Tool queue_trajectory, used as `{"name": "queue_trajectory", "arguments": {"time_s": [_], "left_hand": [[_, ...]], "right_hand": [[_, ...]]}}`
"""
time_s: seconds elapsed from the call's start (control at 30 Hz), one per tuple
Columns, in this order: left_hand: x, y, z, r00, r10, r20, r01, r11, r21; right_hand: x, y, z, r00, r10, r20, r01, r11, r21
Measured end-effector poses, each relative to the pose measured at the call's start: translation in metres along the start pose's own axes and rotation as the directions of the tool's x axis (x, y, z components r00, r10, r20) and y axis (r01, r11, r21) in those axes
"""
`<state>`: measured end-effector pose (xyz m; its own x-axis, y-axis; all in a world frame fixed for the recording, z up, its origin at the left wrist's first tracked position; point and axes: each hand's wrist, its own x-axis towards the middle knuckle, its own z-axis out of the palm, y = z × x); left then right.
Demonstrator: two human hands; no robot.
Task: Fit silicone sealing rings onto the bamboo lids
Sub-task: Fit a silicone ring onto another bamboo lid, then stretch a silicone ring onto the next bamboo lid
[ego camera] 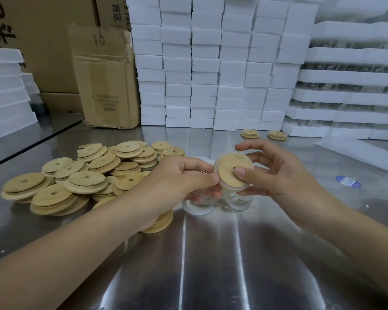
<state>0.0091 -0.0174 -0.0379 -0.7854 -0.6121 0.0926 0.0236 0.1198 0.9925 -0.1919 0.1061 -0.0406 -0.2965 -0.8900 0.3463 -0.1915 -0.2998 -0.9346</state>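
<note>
Just right of ctr frame: a round bamboo lid (pixel 230 173) w/ a small hole, held up off the table, flat face tilted toward the camera. A cloudy see-through ring (pixel 239 189) shows along its lower and upper rim; can't tell if it sits snug all the way round.

Left hand (pixel 179 175) comes in from lower left, fingers curled, thumb and fingertips pinching the lid's left edge. Right hand (pixel 278 173) comes in from lower right: thumb pressed on the lid's face right by the hole, other fingers curled behind it. Its index finger is stretched out above the lid, apart from it.

Mid-left of frame: a big loose pile of lids (pixel 76 180), many overlapping. One more lid (pixel 160 222) lies partly under the left wrist. Loose rings (pixel 196 208) lie on the table just below both hands.

Further back, right of ctr, two lids (pixel 249 133) sit side by side near the foam.

All on a shiny metal table (pixel 211 253). A blue sticker (pixel 348 181) lies mid-right on it.

Bkgd: stacks of white foam blocks (pixel 206 63) upper ctr, foam trays (pixel 349 74) upper right, a cardboard box (pixel 105 81) upper left.
</note>
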Motion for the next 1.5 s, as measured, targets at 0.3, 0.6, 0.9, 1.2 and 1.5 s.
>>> {"name": "queue_trajectory", "arguments": {"time_s": [0.3, 0.6, 0.9, 1.2, 1.5], "left_hand": [[-0.002, 0.001, 0.0, 0.997, -0.071, 0.014, 0.072, 0.99, -0.118], [0.008, -0.007, -0.008, 0.976, 0.083, -0.201, -0.057, 0.989, 0.135], [0.018, -0.004, -0.033, 0.904, 0.28, -0.323, -0.154, 0.918, 0.366], [0.021, -0.001, -0.065, 0.846, 0.382, -0.373, -0.001, 0.699, 0.715], [0.018, -0.014, -0.075, 0.984, 0.097, -0.147, 0.103, 0.361, 0.927]], "right_hand": [[-0.003, 0.001, 0.003, 0.995, -0.094, 0.028, 0.098, 0.949, -0.299], [0.018, 0.023, -0.069, 0.976, -0.036, -0.213, -0.151, 0.592, -0.792], [0.019, 0.031, -0.077, 0.945, 0.039, -0.324, -0.305, 0.461, -0.834], [0.016, 0.034, -0.06, 0.894, 0.349, -0.282, -0.394, 0.313, -0.864], [0.017, 0.036, -0.062, 0.91, 0.343, -0.231, -0.341, 0.305, -0.889]]}}
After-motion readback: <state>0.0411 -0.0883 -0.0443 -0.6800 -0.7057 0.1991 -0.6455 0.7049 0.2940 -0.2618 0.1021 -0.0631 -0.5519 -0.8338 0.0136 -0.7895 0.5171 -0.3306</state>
